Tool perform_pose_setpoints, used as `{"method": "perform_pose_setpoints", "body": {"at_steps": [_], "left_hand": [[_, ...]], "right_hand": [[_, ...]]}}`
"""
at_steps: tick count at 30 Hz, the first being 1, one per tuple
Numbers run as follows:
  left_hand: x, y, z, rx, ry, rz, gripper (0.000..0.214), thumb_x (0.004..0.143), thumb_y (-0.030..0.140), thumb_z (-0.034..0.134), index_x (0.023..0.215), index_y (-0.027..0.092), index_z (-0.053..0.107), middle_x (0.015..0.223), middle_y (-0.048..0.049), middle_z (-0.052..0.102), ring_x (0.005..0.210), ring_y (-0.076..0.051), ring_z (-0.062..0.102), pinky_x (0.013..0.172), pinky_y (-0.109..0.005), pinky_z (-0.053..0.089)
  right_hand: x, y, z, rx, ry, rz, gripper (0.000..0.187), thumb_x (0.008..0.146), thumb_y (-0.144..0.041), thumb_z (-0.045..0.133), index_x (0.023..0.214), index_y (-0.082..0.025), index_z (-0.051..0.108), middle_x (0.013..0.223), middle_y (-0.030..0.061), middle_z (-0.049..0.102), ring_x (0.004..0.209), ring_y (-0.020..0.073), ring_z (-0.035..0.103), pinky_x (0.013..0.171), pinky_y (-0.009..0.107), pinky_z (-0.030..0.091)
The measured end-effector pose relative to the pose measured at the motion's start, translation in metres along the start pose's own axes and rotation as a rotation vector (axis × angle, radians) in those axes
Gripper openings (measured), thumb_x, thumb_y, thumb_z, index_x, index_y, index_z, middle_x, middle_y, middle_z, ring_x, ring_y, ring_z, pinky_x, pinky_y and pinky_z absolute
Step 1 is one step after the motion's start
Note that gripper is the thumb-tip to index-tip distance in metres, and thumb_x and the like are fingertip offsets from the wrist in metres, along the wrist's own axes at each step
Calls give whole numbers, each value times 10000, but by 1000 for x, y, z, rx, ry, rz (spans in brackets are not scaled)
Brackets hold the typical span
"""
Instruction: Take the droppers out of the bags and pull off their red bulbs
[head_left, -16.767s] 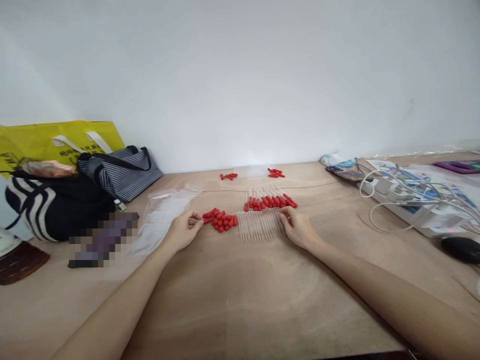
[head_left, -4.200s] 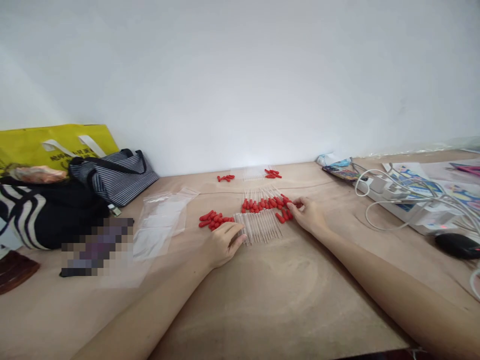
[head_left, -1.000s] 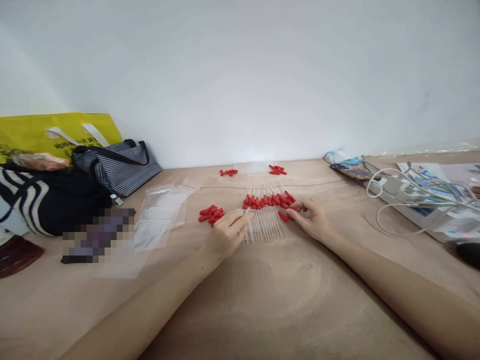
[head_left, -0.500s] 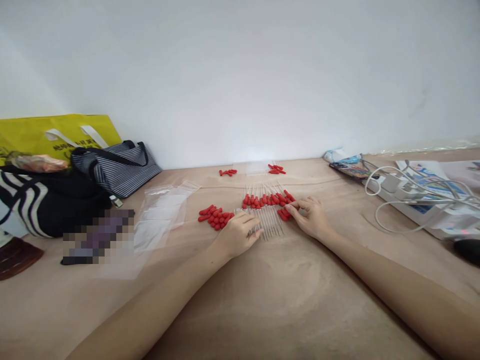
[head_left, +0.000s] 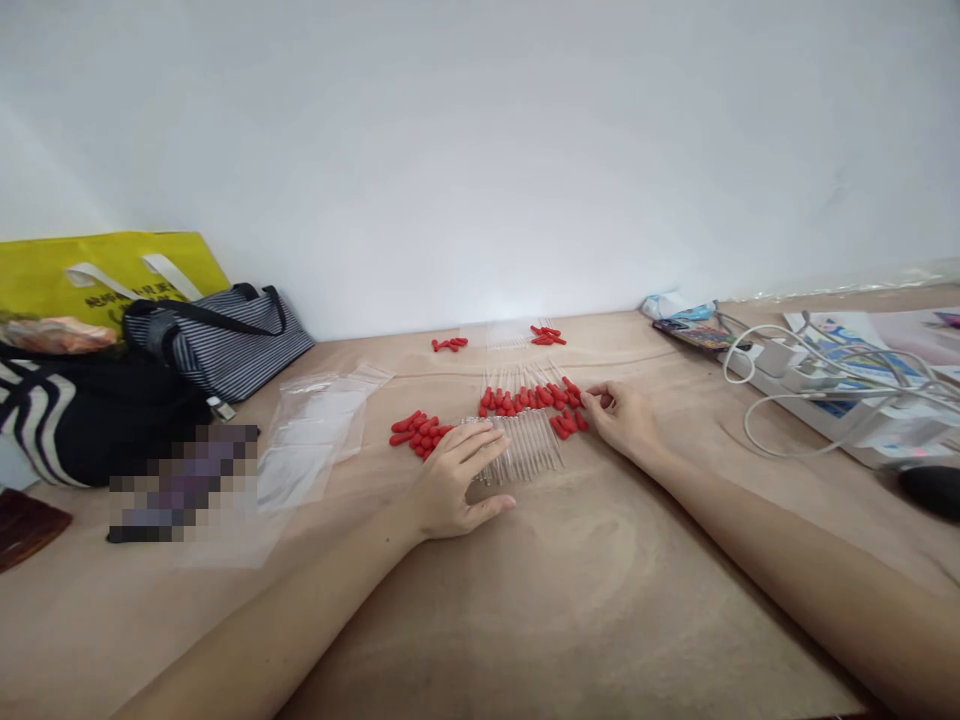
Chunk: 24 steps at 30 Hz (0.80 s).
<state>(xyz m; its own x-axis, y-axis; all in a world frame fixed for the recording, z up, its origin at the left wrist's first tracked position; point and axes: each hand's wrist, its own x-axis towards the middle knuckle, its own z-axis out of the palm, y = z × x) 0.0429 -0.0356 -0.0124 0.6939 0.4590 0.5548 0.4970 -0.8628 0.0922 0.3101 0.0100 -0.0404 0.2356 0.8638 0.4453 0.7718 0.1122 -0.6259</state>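
My left hand (head_left: 457, 485) lies over the left end of a row of bare glass dropper tubes (head_left: 529, 448), fingers stretched out and thumb spread. Beside its fingertips and knuckles is a heap of red rubber bulbs (head_left: 417, 430), partly covered by the hand. My right hand (head_left: 624, 415) is curled, thumb and index finger close together at the right of a few loose red bulbs (head_left: 568, 424). Whether a bulb is between those fingers is hidden. Just behind the bare tubes runs a row of droppers with red bulbs (head_left: 529, 398) on their near ends, glass pointing to the wall.
Farther back lie two small groups of red bulbs (head_left: 450, 344) and a clear bag (head_left: 506, 336). Plastic bags (head_left: 307, 430), a striped bag (head_left: 217, 340) and a yellow bag (head_left: 165, 255) are at left. White cables (head_left: 780, 405), chargers and a black mouse (head_left: 934, 490) are at right.
My left hand has shifted left and nearer, its fingers and thumb spreading apart. My right hand has drawn back slightly from the loose red bulbs. The view has turned a little.
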Motion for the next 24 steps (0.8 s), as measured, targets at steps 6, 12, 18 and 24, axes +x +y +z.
{"method": "perform_pose_setpoints", "body": {"at_steps": [6,12,18,24], "left_hand": [[-13,-8,-6,-9,33,-96,376,767,332,570,1105,170,544,1092,-103,595,1095,-245,490,920,-442,425],[-8,-7,-5,-28,35,-95,247,779,278,562,997,171,607,1050,-100,607,1071,-242,505,894,-438,450],[-9,-8,-4,-34,57,-81,210,793,256,542,974,177,612,1024,-91,609,1044,-229,514,902,-434,440],[-10,-9,-2,-9,63,-136,399,806,266,519,1191,180,459,1131,-97,551,1113,-227,464,943,-417,405]], "right_hand": [[21,-3,10,91,-36,305,357,651,-521,547,743,-184,625,654,36,620,588,169,539,552,276,352],[26,-12,19,23,-55,248,322,620,-505,587,698,-195,621,641,21,621,627,177,560,588,286,361],[24,-10,20,15,14,191,273,723,-429,508,692,-190,635,664,35,624,653,179,555,613,301,365],[3,-4,12,207,117,-76,300,763,-446,480,724,-174,601,720,52,605,700,180,533,652,317,397]]}}
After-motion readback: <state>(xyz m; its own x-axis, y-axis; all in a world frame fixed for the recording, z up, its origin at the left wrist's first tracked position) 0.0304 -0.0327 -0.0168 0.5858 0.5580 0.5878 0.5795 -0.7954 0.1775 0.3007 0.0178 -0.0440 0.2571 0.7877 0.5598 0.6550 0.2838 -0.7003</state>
